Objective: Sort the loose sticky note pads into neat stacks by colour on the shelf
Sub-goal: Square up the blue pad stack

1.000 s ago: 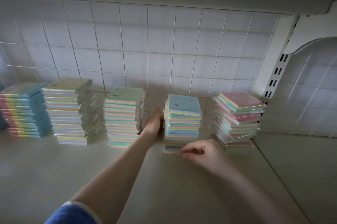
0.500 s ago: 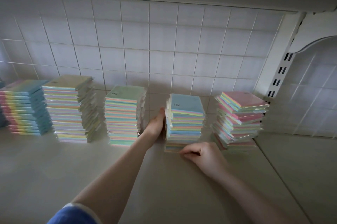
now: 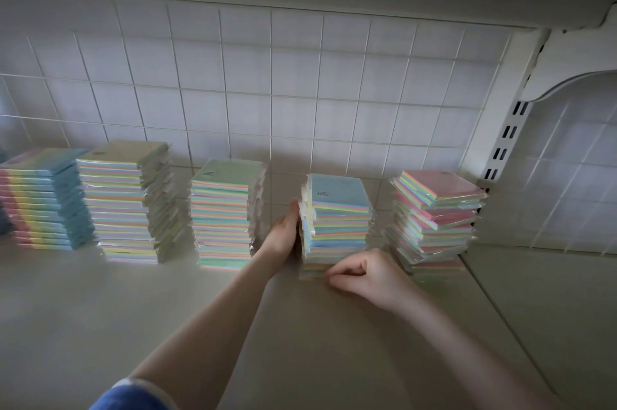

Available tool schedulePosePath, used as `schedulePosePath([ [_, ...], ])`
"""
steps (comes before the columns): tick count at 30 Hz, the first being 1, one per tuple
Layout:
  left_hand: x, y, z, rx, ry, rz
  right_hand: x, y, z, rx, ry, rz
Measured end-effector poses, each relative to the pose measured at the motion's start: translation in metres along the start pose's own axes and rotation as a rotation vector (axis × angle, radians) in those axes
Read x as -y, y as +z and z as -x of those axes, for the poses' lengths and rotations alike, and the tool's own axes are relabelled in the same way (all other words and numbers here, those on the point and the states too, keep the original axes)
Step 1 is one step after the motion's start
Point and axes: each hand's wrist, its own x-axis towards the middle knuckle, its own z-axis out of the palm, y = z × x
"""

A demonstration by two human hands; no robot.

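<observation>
We see the blue-topped stack (image 3: 337, 219) of wrapped sticky note pads standing on the pale shelf (image 3: 100, 326), near the tiled back wall (image 3: 300, 92), second from the right in a row of stacks. Our left hand (image 3: 283, 236) lies flat against its left side, with the fingers straight and pressing on the pads. Our right hand (image 3: 364, 276) is at the front bottom corner of this stack; its fingers are curled, and they seem to pinch the lowest pads. Just to the right stands the pink-topped stack (image 3: 434, 219), with its pads a little shifted. To the left we see the green-topped stack (image 3: 223, 212), then the yellow-topped stack (image 3: 123, 202), then a rainbow-edged stack (image 3: 43, 199).
</observation>
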Motion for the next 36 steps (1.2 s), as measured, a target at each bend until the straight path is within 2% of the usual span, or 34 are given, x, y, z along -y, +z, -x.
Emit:
schedulePosePath([
  [3,0.000,-0.001,0.002,0.016,0.017,-0.008,0.002,-0.008,-0.005,0.102,0.066,-0.081],
  [9,0.004,-0.005,-0.001,0.049,0.018,0.049,0.000,-0.008,-0.008,0.106,0.086,-0.145],
  [12,0.005,-0.004,-0.004,0.055,-0.004,0.133,0.001,-0.010,-0.002,0.121,0.039,-0.071],
  [14,0.003,-0.003,-0.005,0.068,-0.027,0.197,0.007,-0.010,0.006,0.004,-0.080,0.072],
  [18,0.001,-0.002,-0.008,0.083,-0.061,0.298,0.015,-0.018,0.022,-0.598,-0.616,0.603],
  [20,-0.001,-0.003,-0.007,0.110,-0.090,0.305,0.017,-0.021,0.021,-0.751,-0.718,0.818],
  [23,-0.004,-0.001,-0.006,0.160,-0.119,0.361,0.011,-0.022,0.011,-0.697,-0.659,1.029],
  [26,0.003,0.002,-0.020,0.223,-0.141,0.405,0.003,-0.018,0.002,-0.639,-0.595,1.146],
  [29,-0.014,-0.001,-0.007,0.219,-0.106,0.401,-0.002,-0.018,-0.007,-0.619,-0.583,1.246],
  [36,-0.015,-0.002,-0.009,0.321,-0.022,0.368,-0.004,-0.010,-0.020,-0.655,-0.605,1.282],
])
